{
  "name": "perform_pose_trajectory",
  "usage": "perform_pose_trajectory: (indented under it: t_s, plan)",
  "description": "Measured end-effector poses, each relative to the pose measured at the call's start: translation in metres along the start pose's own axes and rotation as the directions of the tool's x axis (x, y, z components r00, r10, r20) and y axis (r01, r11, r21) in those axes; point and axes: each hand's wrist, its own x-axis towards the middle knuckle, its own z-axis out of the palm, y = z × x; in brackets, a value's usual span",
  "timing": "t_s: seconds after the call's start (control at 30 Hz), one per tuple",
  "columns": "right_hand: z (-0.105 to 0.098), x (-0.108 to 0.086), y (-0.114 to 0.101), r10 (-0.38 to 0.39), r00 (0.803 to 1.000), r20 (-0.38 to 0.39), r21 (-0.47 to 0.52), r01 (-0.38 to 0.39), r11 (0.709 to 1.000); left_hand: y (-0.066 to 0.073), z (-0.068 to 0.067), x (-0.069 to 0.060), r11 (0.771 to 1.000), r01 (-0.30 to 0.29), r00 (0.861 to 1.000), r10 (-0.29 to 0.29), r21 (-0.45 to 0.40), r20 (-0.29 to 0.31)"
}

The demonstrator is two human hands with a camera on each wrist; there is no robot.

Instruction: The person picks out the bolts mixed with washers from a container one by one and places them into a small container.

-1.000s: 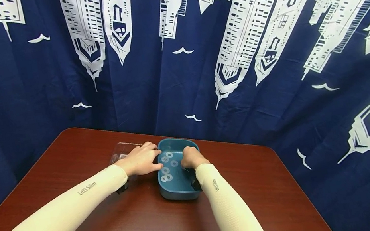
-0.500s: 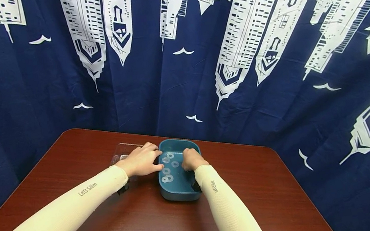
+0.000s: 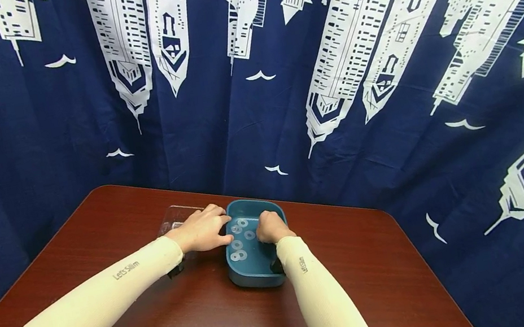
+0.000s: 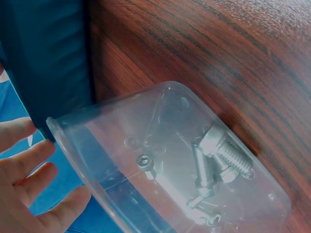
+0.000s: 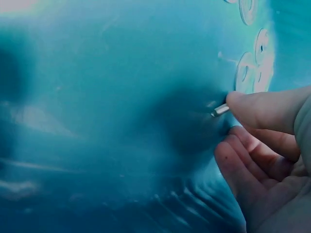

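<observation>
My left hand (image 3: 205, 228) rests at the left rim of a blue bin (image 3: 256, 280), fingers spread and fairly straight. In the left wrist view, its fingers lie by the edge of a clear plastic box (image 4: 170, 88) holding several silver socket-head screws (image 4: 145, 161). My right hand (image 3: 272, 226) is down inside the bin. Between its thumb and fingers it pinches a small silver metal rod (image 5: 221, 110), only one end of which shows. Several flat pale washers (image 3: 237, 244) lie on the bin floor, left of the right hand.
Both bin and box stand on a reddish-brown wooden table (image 3: 204, 321), near its back edge. Behind the table hangs a dark blue curtain (image 3: 212, 108) printed with white buildings. The clear box is partly hidden by the left hand in the head view.
The head view has shifted slightly, so the scene sits a little lower. Both hands stay at the bin, with barely any visible movement.
</observation>
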Motion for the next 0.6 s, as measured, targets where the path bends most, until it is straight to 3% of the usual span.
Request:
perform_pose_trajectory:
  t_s: [0.2, 0.6]
  plan:
    - [0.0062, 0.0008, 0.0037, 0.024, 1.000, -0.016, 0.050, -0.023, 0.998, 0.0008, 0.0011, -0.0008, 1.000, 0.003, 1.000, -0.003, 0.000, 0.008]
    - [0.0070, 0.0023, 0.0006, 0.087, 0.993, -0.081, 0.039, -0.084, 0.996, 0.0010, 0.0012, 0.0007, 1.000, 0.008, 1.000, -0.008, -0.013, 0.011]
